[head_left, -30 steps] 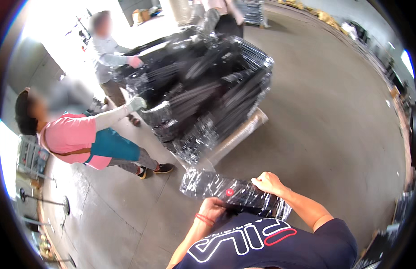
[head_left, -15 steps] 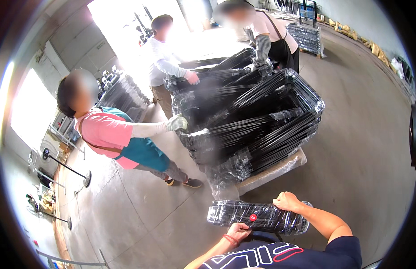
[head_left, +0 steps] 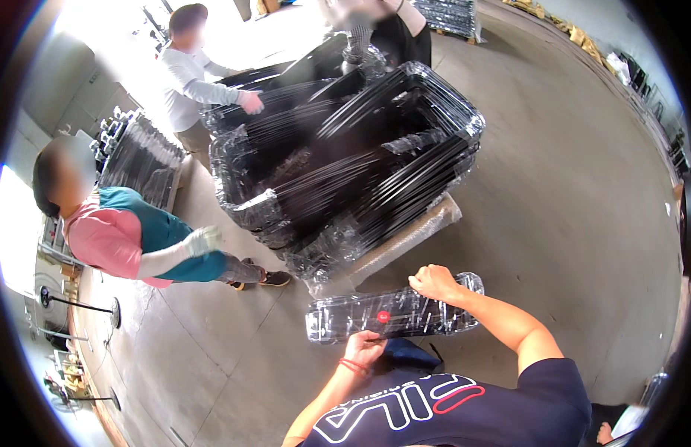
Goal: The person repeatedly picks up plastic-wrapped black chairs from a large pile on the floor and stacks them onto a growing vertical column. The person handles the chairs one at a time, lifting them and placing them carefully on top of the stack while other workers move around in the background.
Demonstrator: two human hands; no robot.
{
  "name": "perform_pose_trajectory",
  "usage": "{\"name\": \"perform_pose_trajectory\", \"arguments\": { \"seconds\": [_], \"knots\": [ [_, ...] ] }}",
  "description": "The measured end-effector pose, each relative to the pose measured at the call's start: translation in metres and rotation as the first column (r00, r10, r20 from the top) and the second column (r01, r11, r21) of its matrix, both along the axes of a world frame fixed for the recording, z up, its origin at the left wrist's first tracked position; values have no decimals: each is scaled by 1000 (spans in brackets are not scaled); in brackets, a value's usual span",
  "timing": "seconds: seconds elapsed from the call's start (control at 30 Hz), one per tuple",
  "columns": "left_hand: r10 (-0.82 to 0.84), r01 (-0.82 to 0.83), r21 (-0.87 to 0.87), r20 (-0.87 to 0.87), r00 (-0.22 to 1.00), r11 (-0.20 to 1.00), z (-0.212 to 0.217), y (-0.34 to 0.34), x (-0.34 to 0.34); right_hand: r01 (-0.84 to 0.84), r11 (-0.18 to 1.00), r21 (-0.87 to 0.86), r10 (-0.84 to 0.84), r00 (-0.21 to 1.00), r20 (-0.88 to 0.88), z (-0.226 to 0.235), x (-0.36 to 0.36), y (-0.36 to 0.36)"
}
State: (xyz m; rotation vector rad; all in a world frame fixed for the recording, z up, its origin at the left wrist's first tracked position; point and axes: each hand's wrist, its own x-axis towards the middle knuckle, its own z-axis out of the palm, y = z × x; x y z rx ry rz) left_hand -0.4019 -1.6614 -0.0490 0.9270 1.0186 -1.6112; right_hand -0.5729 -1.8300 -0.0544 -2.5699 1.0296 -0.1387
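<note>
Near the bottom middle of the frame, a long black pack (head_left: 416, 320) lies sideways between the person's two hands. The right hand (head_left: 433, 283) is curled into a tight fist on its top edge. The left hand (head_left: 365, 346) has its fingers bent in and grips the low edge, just under a round red dot (head_left: 384, 316). Clear wrap goes around the pack. What is inside looks black, but I cannot tell what it is.

At the upper middle of the frame, a big pile (head_left: 316, 179) of black frames is bound in clear wrap too. Dark hollows show between the frames. A pale base (head_left: 409, 231) sticks out under its lower right side. One worker's pink glove (head_left: 250, 102) touches the pile at its upper left. Far left, a worker in pink (head_left: 111, 238) has a pale glove (head_left: 204, 240) near the pile.
</note>
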Motion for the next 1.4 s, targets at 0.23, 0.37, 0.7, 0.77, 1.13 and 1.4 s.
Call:
{"name": "perform_pose_trajectory", "arguments": {
  "seconds": [0.23, 0.37, 0.7, 0.77, 1.13, 1.4],
  "knots": [
    [-286, 302, -322, 96, 953, 897, 5, 26, 28, -84, 963, -257, 85, 996, -8, 17, 8, 13],
    [-500, 544, -328, 215, 839, 772, 40, 32, 36, 0, 983, -184, 5, 1000, 23, 16, 4, 20],
    [-434, 773, -236, 714, 549, 589, 68, 26, 51, 201, 980, -3, -198, 968, 153, 13, 10, 19],
    [-294, 695, -120, 845, 446, 709, 69, 19, 60, 189, 982, -16, -184, 970, 160, 4, 8, 19],
    [87, 546, 522, 665, -741, 655, 36, -19, 54, 181, 983, -18, -176, 972, 154, 1, 8, 21],
    [149, 441, 643, 457, -877, 626, 29, -27, 46, 93, 984, -152, -81, 993, 85, 10, 10, 22]
  ]
}}
